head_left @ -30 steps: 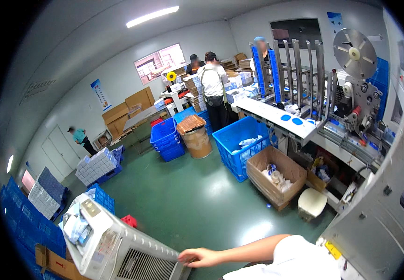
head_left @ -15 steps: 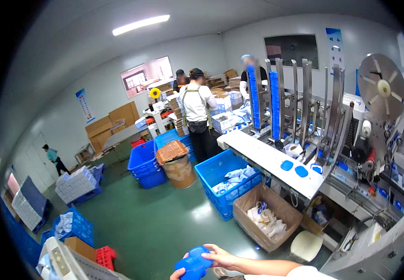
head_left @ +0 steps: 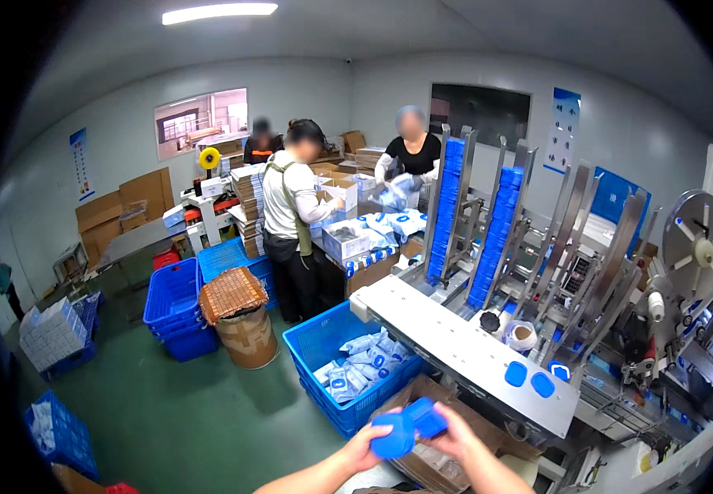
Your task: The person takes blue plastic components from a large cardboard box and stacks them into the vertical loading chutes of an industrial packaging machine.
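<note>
Low in the middle, my left hand [head_left: 359, 449] is closed on a rounded blue plastic lid [head_left: 394, 438], which shows its flat face. Beside it, my right hand [head_left: 458, 435] grips a short stack of blue lids [head_left: 425, 417] by the edge. The lid and the stack touch or overlap; I cannot tell which. Both hands are in front of a lined cardboard box [head_left: 488, 424]. To their upper right, a few loose blue lids [head_left: 515, 374] lie on the end of a long white ledge [head_left: 455, 342].
Tall metal guides on the machine hold high stacks of blue lids [head_left: 447, 210]. A blue crate [head_left: 311, 342] of soft packs stands left of the ledge. Farther back are a brown drum [head_left: 247, 342], blue crates [head_left: 177, 300] and co-workers at a packing table. A large reel [head_left: 694, 247] is at right.
My view has swung to the right. My hands have come up and nearer the ledge, with both forearms now showing. Each still holds blue lids. A far co-worker now lifts a pack.
</note>
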Available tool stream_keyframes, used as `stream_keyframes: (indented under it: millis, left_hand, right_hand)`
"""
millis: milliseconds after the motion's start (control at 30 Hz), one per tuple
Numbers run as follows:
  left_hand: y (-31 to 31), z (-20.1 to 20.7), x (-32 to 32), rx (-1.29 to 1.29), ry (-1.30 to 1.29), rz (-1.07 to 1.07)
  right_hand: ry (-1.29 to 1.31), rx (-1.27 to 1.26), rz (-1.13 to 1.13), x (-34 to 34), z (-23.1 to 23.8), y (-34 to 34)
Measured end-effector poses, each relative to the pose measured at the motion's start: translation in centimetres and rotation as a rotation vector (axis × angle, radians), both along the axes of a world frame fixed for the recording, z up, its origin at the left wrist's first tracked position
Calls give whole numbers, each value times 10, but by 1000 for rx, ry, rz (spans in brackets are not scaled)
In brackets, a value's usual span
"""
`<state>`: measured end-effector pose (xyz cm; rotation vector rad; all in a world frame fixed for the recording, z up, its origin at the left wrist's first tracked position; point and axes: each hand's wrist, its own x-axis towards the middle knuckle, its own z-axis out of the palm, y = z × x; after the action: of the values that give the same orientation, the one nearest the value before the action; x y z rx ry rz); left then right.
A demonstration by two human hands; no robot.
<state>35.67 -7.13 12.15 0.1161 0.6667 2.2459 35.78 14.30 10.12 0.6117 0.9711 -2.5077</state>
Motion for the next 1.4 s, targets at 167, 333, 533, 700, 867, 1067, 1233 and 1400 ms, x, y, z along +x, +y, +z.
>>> stream_keyframes:
  millis: [167, 333, 533, 700, 867, 1067, 1233, 1400]
  left_hand:
    - [-7, 41, -155, -574, 670, 414]
    - [3, 176, -275, -1094, 1678, 1007]
    - [8, 241, -361, -1228, 2017, 1273]
    - [15, 217, -409, -1061, 1873, 1038]
    - [39, 77, -443, -749, 1088, -112]
    - [94, -26, -427, -1097, 1465, -282]
    - [84, 3, -475, -1040, 1794, 369]
    - [34, 230, -533, -690, 1927, 1216]
  right_hand:
    - [-9, -18, -314, -101, 8, 69]
    - [20, 139, -266, -180, 35, 100]
    - [55, 81, -233, -269, 18, 80]
    - [86, 150, -147, -291, 16, 75]
    - [19, 336, -203, -280, 27, 77]
    - [-48, 259, -342, -249, 30, 70]
    - [-31, 304, -473, -251, 28, 49]
    - [19, 254, -520, -245, 10, 50]
